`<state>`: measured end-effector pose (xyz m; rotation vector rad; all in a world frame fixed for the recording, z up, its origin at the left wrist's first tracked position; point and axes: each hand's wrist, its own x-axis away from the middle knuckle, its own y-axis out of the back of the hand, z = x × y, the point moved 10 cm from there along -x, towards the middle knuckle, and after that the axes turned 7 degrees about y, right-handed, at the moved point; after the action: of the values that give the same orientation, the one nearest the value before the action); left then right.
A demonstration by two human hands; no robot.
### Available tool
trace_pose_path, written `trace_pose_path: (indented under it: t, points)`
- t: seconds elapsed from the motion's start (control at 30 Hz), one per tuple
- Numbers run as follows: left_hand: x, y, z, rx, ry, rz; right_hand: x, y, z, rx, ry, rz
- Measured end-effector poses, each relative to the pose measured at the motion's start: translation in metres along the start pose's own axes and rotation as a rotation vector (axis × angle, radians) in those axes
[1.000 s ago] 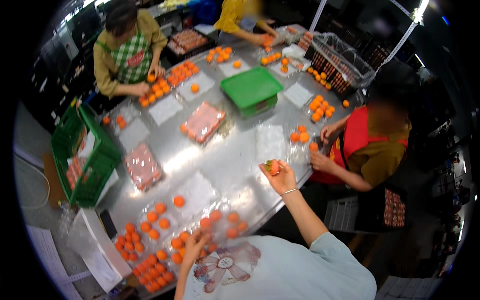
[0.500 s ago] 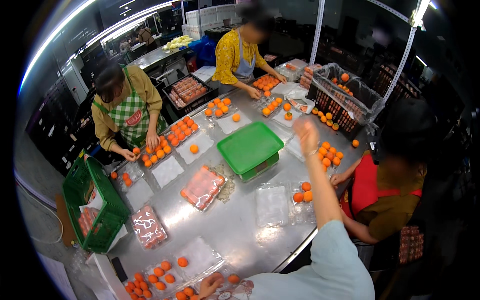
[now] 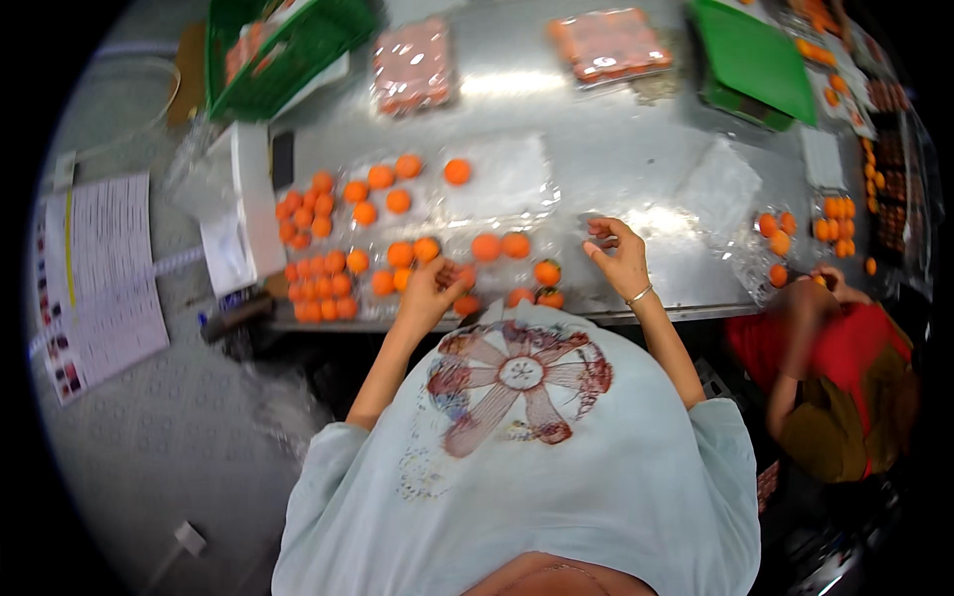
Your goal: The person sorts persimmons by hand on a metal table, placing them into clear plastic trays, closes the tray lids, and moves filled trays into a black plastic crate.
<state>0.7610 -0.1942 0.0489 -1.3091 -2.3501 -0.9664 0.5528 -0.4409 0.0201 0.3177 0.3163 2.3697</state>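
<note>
My left hand reaches over the near edge of the table, its curled fingertips against a round orange fruit. Blur hides part of that contact. Just beside it, orange fruits sit in a clear plastic tray, and a few more, some with green tops, lie on its right, like the fruit. My right hand hovers farther right above the metal table, fingers apart, holding nothing. Beyond my left hand stands a clear tray with a white liner and a single fruit on it.
Packed fruit trays lie toward the far side, beside a green crate. A green lidded tub stands at the far right. A co-worker in a red apron handles fruit at right. A dark phone-like slab lies on the left.
My view has swung down and left toward the near table edge. My right hand has come back from its raised reach across the table. My left hand remains among the near fruits.
</note>
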Motion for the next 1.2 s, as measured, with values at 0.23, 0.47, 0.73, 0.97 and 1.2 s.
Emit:
trace_pose_path:
  t: [0.23, 0.47, 0.73, 0.97, 1.2]
  points:
    - [0.034, 0.023, 0.033, -0.004, 0.049, -0.017, 0.001, -0.108, 0.081, 0.430, 0.416, 0.245]
    - [0.048, 0.051, 0.039, -0.068, -0.073, -0.034, -0.009, -0.177, 0.073, 0.748, 0.545, 0.295]
    - [0.051, 0.080, 0.062, 0.100, -0.052, 0.051, -0.002, -0.165, 0.095, 0.510, 0.320, 0.145]
    - [0.065, 0.123, -0.003, 0.110, -0.425, 0.055, 0.036, -0.214, 0.152, -0.616, -0.049, 0.291]
    - [0.084, 0.146, -0.034, 0.375, -0.564, 0.195, 0.080, -0.295, 0.200, -1.541, -0.203, 0.670]
